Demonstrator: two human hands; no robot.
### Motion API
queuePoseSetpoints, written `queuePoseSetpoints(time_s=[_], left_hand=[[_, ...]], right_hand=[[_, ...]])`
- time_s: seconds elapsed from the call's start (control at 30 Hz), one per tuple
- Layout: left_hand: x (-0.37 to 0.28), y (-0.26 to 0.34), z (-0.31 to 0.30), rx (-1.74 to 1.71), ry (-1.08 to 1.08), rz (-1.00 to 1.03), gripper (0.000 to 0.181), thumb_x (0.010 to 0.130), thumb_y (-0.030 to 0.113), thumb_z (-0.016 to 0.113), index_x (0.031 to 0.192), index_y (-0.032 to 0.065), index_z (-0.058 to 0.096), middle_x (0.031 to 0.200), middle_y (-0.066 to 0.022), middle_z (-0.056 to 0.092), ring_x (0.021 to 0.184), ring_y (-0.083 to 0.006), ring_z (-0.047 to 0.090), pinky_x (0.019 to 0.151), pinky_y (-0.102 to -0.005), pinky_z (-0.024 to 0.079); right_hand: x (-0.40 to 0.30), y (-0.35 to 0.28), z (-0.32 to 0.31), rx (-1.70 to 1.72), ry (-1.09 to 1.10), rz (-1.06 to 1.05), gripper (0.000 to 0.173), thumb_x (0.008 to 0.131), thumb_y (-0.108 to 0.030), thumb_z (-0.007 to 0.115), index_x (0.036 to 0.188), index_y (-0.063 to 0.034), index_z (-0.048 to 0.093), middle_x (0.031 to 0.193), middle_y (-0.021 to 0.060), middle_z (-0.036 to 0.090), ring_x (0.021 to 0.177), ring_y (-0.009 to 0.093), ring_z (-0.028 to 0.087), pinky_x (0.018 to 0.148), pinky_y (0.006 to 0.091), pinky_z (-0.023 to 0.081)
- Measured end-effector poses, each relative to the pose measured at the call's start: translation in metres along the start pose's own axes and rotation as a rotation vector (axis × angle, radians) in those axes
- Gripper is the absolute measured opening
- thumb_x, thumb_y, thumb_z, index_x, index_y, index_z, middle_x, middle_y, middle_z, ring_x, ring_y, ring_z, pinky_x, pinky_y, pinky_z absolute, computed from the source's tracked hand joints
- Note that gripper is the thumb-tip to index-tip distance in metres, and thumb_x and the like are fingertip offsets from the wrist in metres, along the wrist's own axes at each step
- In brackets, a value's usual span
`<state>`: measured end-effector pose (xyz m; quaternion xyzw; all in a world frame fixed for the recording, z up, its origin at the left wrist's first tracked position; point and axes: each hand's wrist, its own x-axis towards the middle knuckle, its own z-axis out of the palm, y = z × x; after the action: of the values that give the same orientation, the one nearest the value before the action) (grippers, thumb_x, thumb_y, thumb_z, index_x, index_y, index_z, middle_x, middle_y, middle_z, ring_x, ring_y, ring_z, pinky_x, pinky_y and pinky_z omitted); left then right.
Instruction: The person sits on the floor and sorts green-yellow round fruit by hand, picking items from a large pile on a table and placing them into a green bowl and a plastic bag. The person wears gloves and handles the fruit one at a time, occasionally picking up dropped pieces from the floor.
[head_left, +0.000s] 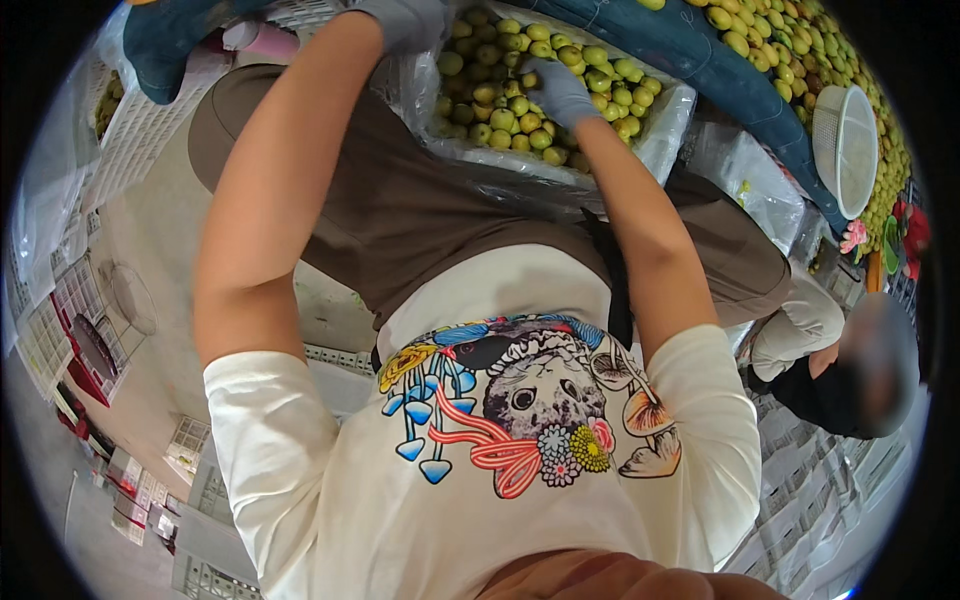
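Note:
Both my hands wear grey gloves. My right hand (559, 91) reaches into a crate (679, 124) lined with clear plastic, its fingers curled around a yellow-green fruit (530, 79). Many more small round fruits (501, 118), possibly jujubes, fill the crate beneath it, some shaded brownish on the left. At the top edge, by the crate's left far corner, is my left hand (409, 24); its fingers are cut off by the frame, so what it holds cannot be seen. The crate sits in front of my lap, between my legs.
A dark blue padded edge (739, 86) curves beyond the crate, with heaped fruit (806, 56) behind it. A white strainer basket (847, 154) rests there. White plastic crates (142, 150) stand at left, near a pink cylinder (271, 41). Another person (806, 397) sits at right.

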<state>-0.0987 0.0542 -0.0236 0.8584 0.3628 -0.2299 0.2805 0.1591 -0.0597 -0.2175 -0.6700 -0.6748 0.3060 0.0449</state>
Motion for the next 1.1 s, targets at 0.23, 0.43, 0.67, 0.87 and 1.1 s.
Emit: queuePoseSetpoints(time_s=[0.23,0.43,0.67,0.87,1.1], left_hand=[[0.11,-0.002,0.098,0.188,-0.113,0.052,0.016,0.087,0.006,0.058,0.096,0.0048,0.072,0.095,-0.0112,0.068,0.078,-0.0252,0.063,0.071,-0.0371,0.053],[0.116,0.043,0.148,0.154,-0.111,0.074,0.043,0.079,-0.009,0.055,0.118,0.0077,0.066,0.111,-0.0201,0.065,0.101,-0.0347,0.064,0.084,-0.0418,0.054],[0.134,0.036,0.195,-0.386,0.021,-0.03,0.025,0.083,0.006,0.062,0.107,0.0064,0.066,0.103,-0.0165,0.064,0.097,-0.031,0.065,0.082,-0.0374,0.054],[0.093,0.104,0.131,-1.356,-0.263,0.169,0.04,0.085,0.026,0.071,0.111,0.0004,0.054,0.099,-0.0104,0.06,0.096,-0.0184,0.062,0.081,-0.0321,0.055],[0.102,0.096,0.069,-0.661,-0.1,0.21,0.031,0.092,0.029,0.063,0.113,0.0065,0.063,0.095,-0.0035,0.063,0.079,-0.0133,0.058,0.074,-0.0274,0.052]], right_hand=[[-0.122,0.094,-0.102,1.554,0.492,0.565,0.036,0.089,-0.033,0.067,0.116,-0.0102,0.058,0.096,0.0073,0.063,0.082,0.017,0.06,0.066,0.0312,0.049],[-0.196,0.16,-0.151,1.841,0.935,0.178,0.04,0.096,-0.046,0.054,0.109,-0.008,0.056,0.099,0.0068,0.061,0.081,0.019,0.058,0.061,0.0294,0.046],[-0.142,0.073,-0.08,1.35,0.356,0.578,0.034,0.088,-0.002,0.063,0.121,-0.0108,0.064,0.109,0.0056,0.065,0.085,0.016,0.061,0.073,0.0287,0.052],[-0.118,-0.005,-0.045,0.505,0.232,-0.192,0.043,0.088,-0.018,0.068,0.13,-0.0169,0.057,0.115,0.005,0.059,0.095,0.017,0.06,0.085,0.0283,0.05],[-0.142,0.071,-0.101,1.327,0.641,0.522,0.036,0.091,-0.032,0.066,0.116,-0.0079,0.058,0.094,0.0077,0.063,0.086,0.019,0.06,0.08,0.0347,0.051]])
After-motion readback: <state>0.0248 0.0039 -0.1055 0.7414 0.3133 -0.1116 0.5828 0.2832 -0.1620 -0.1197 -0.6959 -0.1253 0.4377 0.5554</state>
